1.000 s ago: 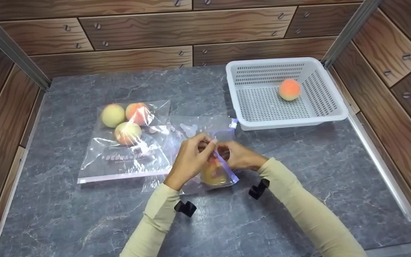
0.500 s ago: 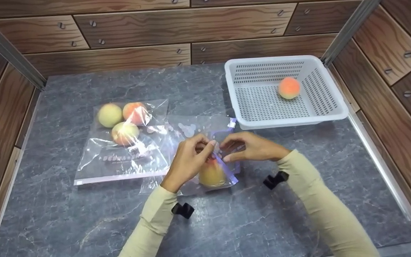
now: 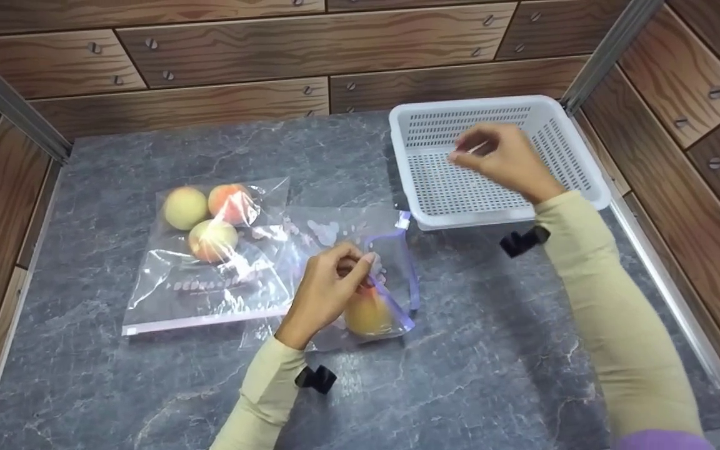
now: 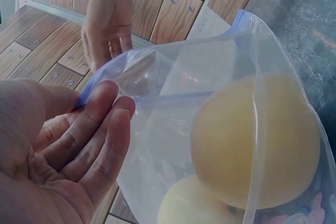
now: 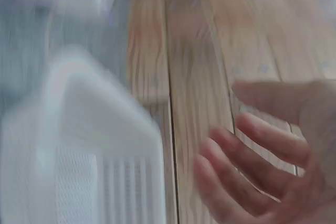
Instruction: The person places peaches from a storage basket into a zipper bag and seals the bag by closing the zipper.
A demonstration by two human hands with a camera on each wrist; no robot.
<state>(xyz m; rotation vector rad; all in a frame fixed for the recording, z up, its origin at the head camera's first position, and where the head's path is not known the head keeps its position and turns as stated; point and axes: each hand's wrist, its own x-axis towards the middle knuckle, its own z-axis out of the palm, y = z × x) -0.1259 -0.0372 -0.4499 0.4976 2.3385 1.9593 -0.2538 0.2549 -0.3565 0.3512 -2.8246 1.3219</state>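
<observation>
My left hand [image 3: 330,289] pinches the purple-edged mouth of a clear zip bag [image 3: 411,275] between thumb and fingers. Inside that bag lies a yellow-orange peach [image 4: 257,140], with a second, paler peach [image 4: 191,203] partly behind it in the left wrist view. My right hand [image 3: 502,159] is over the white basket [image 3: 485,220], its fingers loosely bent and holding nothing. From the head, the hand covers the part of the basket where a peach lay. The right wrist view is blurred and shows the basket wall [image 5: 110,103] beside the fingers.
Left of the zip bag lies another clear bag [image 3: 147,300] with a pale pink zip strip, holding a yellow peach [image 3: 185,208], a red peach [image 3: 233,203] and a mottled peach [image 3: 213,240]. Wood-patterned walls [image 3: 229,50] enclose the grey marbled table [image 3: 166,400].
My right hand has left the zip bag's mouth and moved up and right to over the basket. The left hand keeps its pinch on the bag.
</observation>
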